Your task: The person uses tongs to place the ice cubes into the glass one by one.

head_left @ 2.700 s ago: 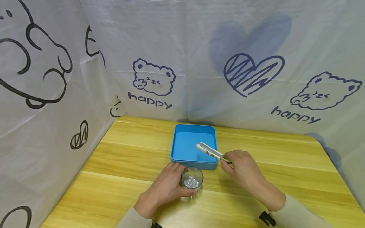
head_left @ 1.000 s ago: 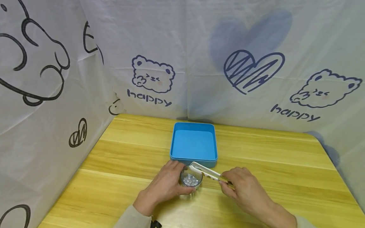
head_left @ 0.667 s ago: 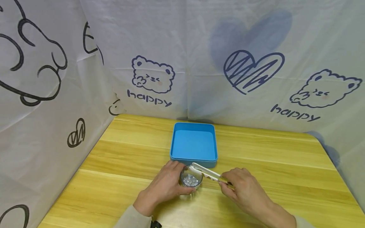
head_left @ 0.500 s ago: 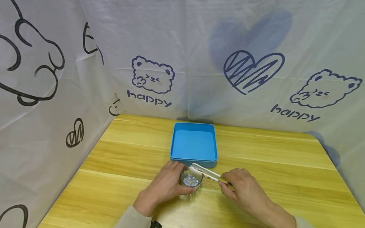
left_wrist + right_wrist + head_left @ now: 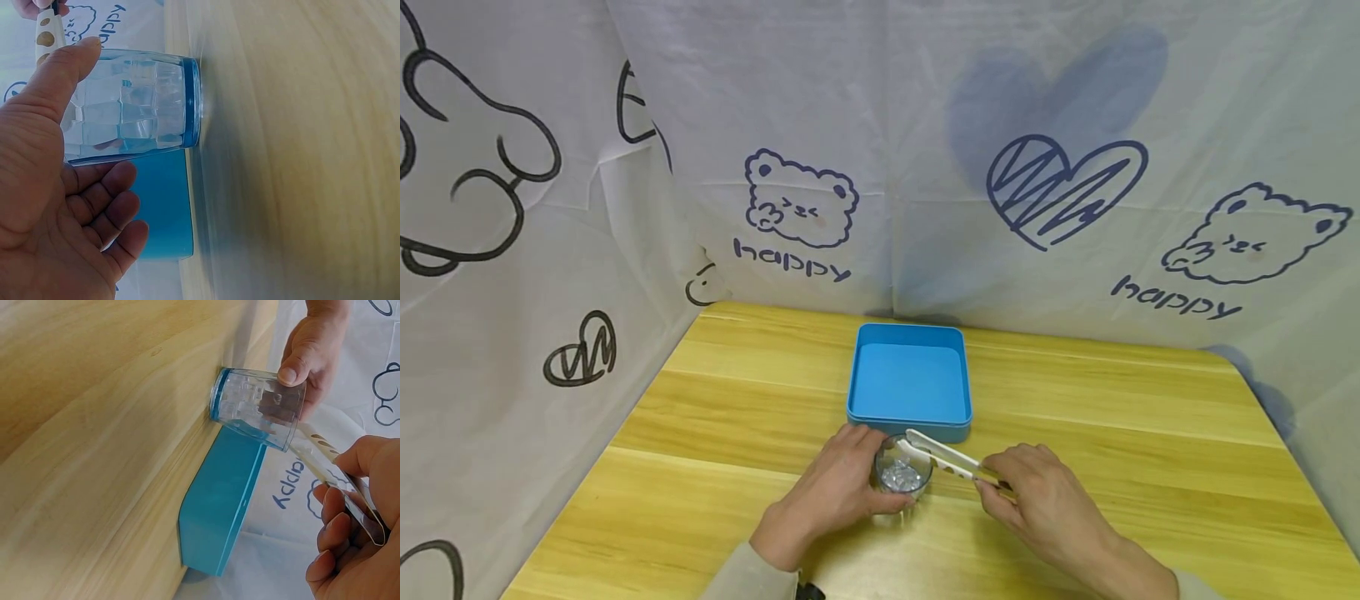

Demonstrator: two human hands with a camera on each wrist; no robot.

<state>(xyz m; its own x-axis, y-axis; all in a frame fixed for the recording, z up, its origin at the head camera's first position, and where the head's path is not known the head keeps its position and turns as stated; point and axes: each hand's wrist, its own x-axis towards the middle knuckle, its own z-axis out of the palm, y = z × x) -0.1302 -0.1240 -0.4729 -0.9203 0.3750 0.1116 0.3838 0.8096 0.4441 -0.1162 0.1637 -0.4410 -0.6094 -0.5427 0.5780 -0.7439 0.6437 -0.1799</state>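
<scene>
A small clear glass [image 5: 903, 474] stands on the wooden table [image 5: 715, 433], with several clear ice-like pieces in its bottom. My left hand [image 5: 859, 477] grips it from the left, thumb on the near side; the left wrist view shows the glass [image 5: 134, 103] between thumb and fingers of that hand [image 5: 56, 187]. My right hand [image 5: 1002, 481] pinches white spotted tongs [image 5: 942, 455] by their rear end. The tong tips reach into the mouth of the glass [image 5: 259, 406], as the tongs [image 5: 320, 457] show in the right wrist view. What the tips hold is hidden.
A shallow blue square tray [image 5: 910, 412] sits just behind the glass, nothing in it; its side wall [image 5: 219, 506] is close to the glass. White printed cloth [image 5: 880, 167] walls the table at the back and left. The table edge curves at the right.
Since 2.7 s ago the tongs have come back from over the blue tray to the glass. Over the last second the tips dipped slightly lower; the hands hardly moved.
</scene>
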